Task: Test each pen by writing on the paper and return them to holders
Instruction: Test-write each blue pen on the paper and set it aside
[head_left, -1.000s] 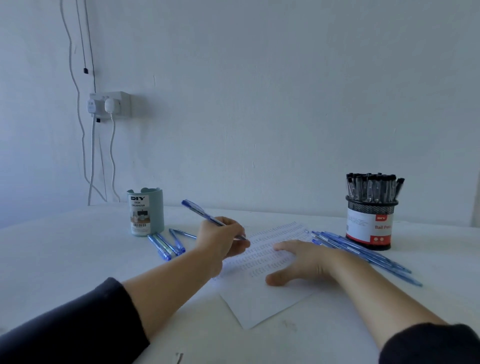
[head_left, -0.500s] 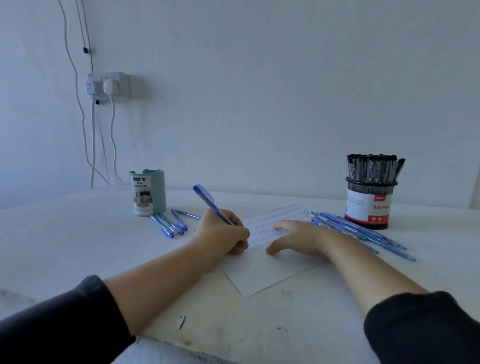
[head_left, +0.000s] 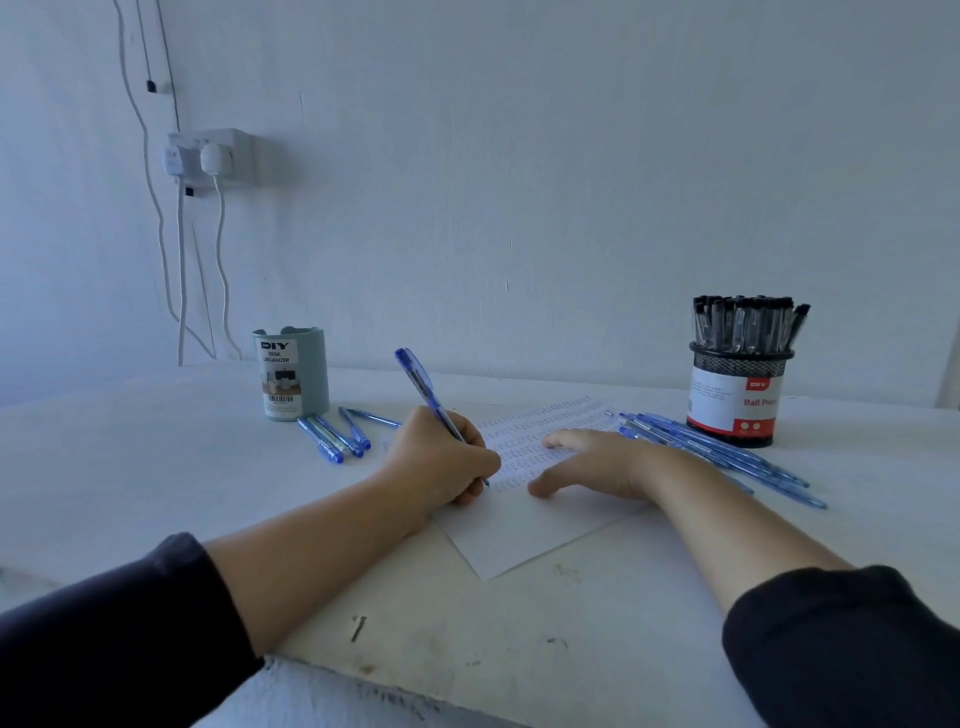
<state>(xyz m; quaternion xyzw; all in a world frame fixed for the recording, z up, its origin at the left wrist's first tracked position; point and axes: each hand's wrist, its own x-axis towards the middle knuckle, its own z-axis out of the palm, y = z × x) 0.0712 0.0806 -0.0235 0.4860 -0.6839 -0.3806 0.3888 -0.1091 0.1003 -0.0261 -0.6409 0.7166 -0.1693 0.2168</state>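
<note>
Left hand (head_left: 441, 462) grips blue pen (head_left: 431, 400), tip on paper (head_left: 524, 530); right hand (head_left: 597, 462) flat on paper.

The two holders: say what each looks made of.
Left holder: likely smooth matte plastic, pale teal, an even opaque wall with a scalloped rim and a stuck-on paper label. Right holder: probably black metal mesh, a fine grid showing above its glossy red-and-white label wrap; which material cannot be told for sure.

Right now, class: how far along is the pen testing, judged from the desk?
Done: rows of marks fill the paper. In hand: the left hand writes with a blue pen; the right hand presses the sheet. Left: loose pens and the small group beside the teal holder lie unreturned.
</note>
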